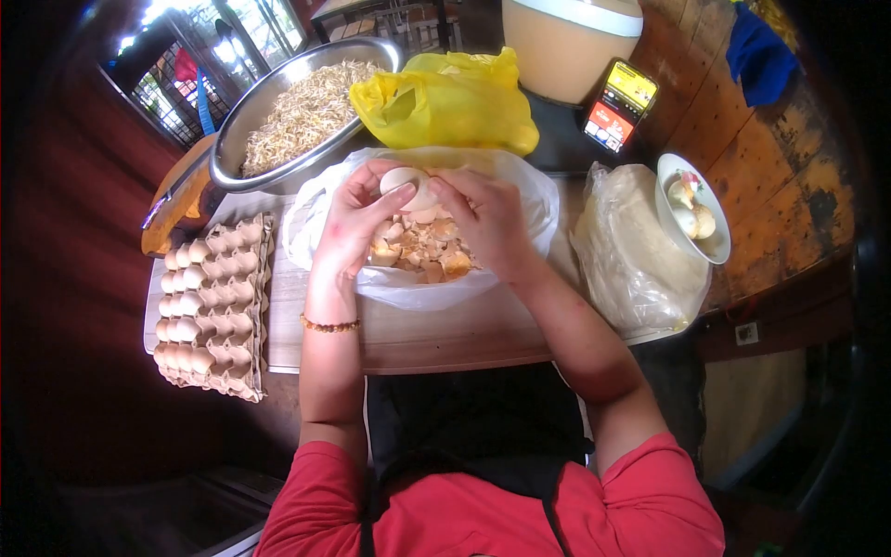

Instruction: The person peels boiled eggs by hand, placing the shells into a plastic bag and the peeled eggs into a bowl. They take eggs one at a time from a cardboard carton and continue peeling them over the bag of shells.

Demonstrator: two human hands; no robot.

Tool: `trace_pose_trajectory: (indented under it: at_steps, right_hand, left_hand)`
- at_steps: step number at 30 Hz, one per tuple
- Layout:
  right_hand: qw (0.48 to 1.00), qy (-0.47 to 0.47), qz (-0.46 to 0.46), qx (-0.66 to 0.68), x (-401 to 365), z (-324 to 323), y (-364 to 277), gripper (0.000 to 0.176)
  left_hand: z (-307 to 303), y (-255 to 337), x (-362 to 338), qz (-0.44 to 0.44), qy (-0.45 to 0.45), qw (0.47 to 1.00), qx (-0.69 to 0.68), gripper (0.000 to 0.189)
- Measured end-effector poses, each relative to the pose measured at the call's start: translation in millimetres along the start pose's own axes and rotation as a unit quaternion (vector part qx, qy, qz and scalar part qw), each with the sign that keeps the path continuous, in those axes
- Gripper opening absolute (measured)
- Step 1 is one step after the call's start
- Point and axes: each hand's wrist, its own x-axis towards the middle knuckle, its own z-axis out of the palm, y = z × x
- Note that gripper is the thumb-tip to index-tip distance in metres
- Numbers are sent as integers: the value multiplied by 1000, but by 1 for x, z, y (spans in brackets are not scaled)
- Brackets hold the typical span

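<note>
My left hand [357,218] and my right hand [487,223] together hold one pale egg [406,183] above a white plastic bag [534,200]. Fingers of both hands press on the egg's shell. Inside the bag, under my hands, lies a heap of broken eggshell pieces [425,249]. A beaded bracelet [329,326] circles my left wrist.
A cardboard egg tray [232,306] with several eggs in its left rows lies at the left. Behind are a metal basin of bean sprouts [302,111], a yellow bag [445,97] and a phone [619,104]. At the right, a filled clear bag [631,255] and a white bowl [710,241] holding peeled eggs.
</note>
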Motion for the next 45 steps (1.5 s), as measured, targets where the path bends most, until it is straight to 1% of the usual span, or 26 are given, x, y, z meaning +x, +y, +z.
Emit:
trace_pose_trajectory:
  at_steps: [2, 3, 5, 6, 8, 11, 18, 21, 24, 27, 29, 30, 32, 33, 35, 36, 38, 39, 41, 45]
  right_hand:
    - [998, 13, -47, -31, -1, 2, 1, 13]
    - [998, 13, -47, -31, -1, 2, 1, 13]
    - [991, 14, -76, -111, -2, 3, 1, 10]
    - [991, 14, -76, -111, -2, 3, 1, 10]
    - [983, 13, -87, -161, -3, 3, 3, 9]
    - [976, 24, -105, -187, -5, 6, 7, 8]
    - [974, 41, -114, -190, -4, 5, 8, 9]
    - [974, 43, -115, -190, -4, 4, 9, 9]
    - [974, 44, -111, -190, -3, 3, 10, 9]
    - [975, 56, -115, -184, -2, 3, 12, 9]
    - [981, 60, -71, -173, -1, 1, 9, 8]
    - [981, 61, -71, -173, -1, -1, 9, 8]
    - [993, 43, -53, -101, -1, -3, 8, 8]
    - [993, 43, -54, -100, -1, -2, 7, 8]
    - [998, 36, -14, -41, 0, 0, 6, 11]
    - [998, 36, -13, -41, 0, 0, 5, 11]
    - [998, 3, 57, 36, 0, -2, 2, 16]
    - [998, 2, 57, 36, 0, -2, 2, 16]
    - [994, -16, 104, 30, 0, 0, 2, 18]
    - [993, -18, 105, 49, 0, 1, 3, 18]
  left_hand:
    - [1, 1, -1, -4, 3, 1000, -4, 24]
    - [3, 1, -1, -4, 3, 1000, -3, 24]
    - [8, 2, -1, 3, 27, 1000, 15, 21]
    - [8, 3, -1, 3, 27, 1000, 15, 21]
    - [9, 3, -1, -11, 30, 999, 5, 21]
    - [3, 1, 0, -11, 1, 1000, 20, 23]
    - [3, 0, 0, -7, -14, 999, 32, 24]
    - [3, 1, -1, -16, -7, 999, 34, 26]
    - [3, 2, -1, -20, 4, 998, 64, 30]
    - [2, 2, -1, -1, -9, 999, 50, 32]
    - [2, 6, -3, -13, -1, 1000, 0, 34]
    - [3, 7, -3, -13, -2, 1000, 0, 34]
    - [5, 8, -3, 1, -2, 1000, -22, 35]
    - [5, 8, -3, 2, -2, 1000, -21, 35]
    - [4, 7, -3, 0, 8, 1000, -1, 36]
    - [4, 7, -3, -1, 7, 1000, -1, 36]
    - [6, 7, -3, 16, 11, 1000, 5, 37]
    - [7, 8, -3, 15, 11, 1000, 5, 37]
    - [8, 10, -3, 7, 22, 1000, -21, 36]
    - [8, 7, -2, 19, 19, 1000, -8, 36]
